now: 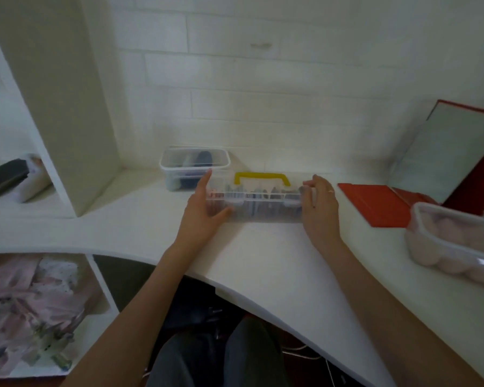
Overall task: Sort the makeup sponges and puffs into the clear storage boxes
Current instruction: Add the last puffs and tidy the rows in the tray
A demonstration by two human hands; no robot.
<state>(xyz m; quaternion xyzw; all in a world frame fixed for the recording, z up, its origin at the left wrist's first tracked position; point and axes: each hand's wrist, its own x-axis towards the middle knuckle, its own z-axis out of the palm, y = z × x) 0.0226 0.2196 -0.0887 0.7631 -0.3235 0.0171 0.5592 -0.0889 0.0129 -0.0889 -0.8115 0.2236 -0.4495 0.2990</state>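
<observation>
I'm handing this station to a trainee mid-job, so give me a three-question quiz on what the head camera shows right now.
1. True or false: both hands hold the ends of the clear case with the yellow handle.
2. Which container holds the pink sponges? A) the small clear tub by the wall B) the clear container at the right edge of the white desk C) the handled case
3. Fill in: the mirror leaning at the right has a ___ frame.

Key
1. True: the left hand is at its left end and the right hand at its right end.
2. B
3. Red
</observation>
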